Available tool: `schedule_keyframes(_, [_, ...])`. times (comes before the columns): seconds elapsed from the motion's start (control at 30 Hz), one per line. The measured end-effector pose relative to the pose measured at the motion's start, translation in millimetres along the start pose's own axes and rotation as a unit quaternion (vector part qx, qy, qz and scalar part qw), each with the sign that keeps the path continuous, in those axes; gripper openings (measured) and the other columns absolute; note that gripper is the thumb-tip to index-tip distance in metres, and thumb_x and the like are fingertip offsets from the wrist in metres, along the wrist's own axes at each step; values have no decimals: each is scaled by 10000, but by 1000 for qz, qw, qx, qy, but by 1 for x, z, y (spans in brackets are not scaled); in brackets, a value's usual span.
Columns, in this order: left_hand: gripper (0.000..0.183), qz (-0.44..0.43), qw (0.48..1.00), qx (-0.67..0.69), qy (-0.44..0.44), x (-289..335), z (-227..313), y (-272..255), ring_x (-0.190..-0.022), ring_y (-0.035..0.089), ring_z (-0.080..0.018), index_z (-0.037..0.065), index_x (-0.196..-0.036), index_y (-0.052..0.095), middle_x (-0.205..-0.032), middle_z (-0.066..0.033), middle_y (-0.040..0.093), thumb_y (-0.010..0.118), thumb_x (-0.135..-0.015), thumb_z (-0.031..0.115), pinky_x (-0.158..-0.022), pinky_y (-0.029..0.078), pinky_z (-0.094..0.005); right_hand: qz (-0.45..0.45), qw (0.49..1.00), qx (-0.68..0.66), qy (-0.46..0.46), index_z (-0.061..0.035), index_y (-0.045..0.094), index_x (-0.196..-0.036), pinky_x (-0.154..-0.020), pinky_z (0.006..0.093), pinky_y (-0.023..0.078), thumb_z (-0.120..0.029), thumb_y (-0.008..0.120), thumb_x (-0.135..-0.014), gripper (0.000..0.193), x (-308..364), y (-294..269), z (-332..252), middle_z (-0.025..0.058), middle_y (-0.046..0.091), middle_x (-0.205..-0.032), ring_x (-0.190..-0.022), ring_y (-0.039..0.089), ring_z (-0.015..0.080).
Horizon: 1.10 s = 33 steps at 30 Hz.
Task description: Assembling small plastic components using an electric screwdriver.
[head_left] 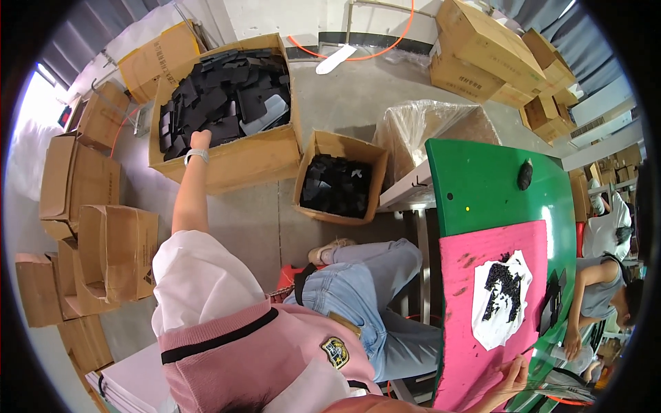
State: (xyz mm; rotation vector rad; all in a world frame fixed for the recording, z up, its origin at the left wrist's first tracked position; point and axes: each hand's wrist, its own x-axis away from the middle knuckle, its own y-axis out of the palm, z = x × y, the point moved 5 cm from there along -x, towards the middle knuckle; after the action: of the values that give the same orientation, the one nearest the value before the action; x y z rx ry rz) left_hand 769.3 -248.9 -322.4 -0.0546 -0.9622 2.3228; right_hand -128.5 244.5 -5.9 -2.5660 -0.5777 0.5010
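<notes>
My left arm stretches out to a large cardboard box [227, 168] heaped with flat black pieces [220, 96]. My left hand [200, 141] is closed at the box's near edge, against the pieces; whatever its fingers hold is hidden. At the lower right, my right hand [513, 377] is over the edge of a pink mat [458, 289] with its fingers pinched together. Something thin and dark shows by its fingertips, too small to name. Beyond that hand, a white cloth [485, 330] lies on the mat with many tiny black bits [506, 286] scattered over it.
The mat covers part of a green table [482, 186], with black flat pieces [549, 306] at its right. A smaller box [375, 199] of black pieces and a plastic-lined carton [441, 124] stand left of the table. Empty cartons [117, 251] line the left; another person [595, 289] sits across.
</notes>
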Motion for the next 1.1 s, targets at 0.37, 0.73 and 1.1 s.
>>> schedule_keyframes(0.37, [197,22,927,224,300,150,154,35,-678,573,-165,-30,-850,698,-767,-89,674,627,-726,106,-708,478,-326,10,1000,-8,18,15,642,-910,-542,216,385,-155,625,-872,175,-4,-27,7,-10,532,-676,-588,477,72])
schedule_keyframes(0.73, [273,-326,648,360,587,569,338,66,-1035,517,-158,35,-1153,518,-1152,-73,540,534,-881,14,-866,416,-272,68,945,301,-109,-41,632,-1065,-676,290,509,-188,686,-783,322,-93,-46,1,99,662,-809,-721,641,159])
schedule_keyframes(1.1, [270,-777,394,217,440,890,332,88,-1004,569,-156,1,-1104,530,-1065,-73,580,580,-877,138,-840,455,-283,68,960,272,-8,-50,601,-1102,-859,398,485,-354,708,-587,608,-143,45,8,185,645,-974,-947,604,335])
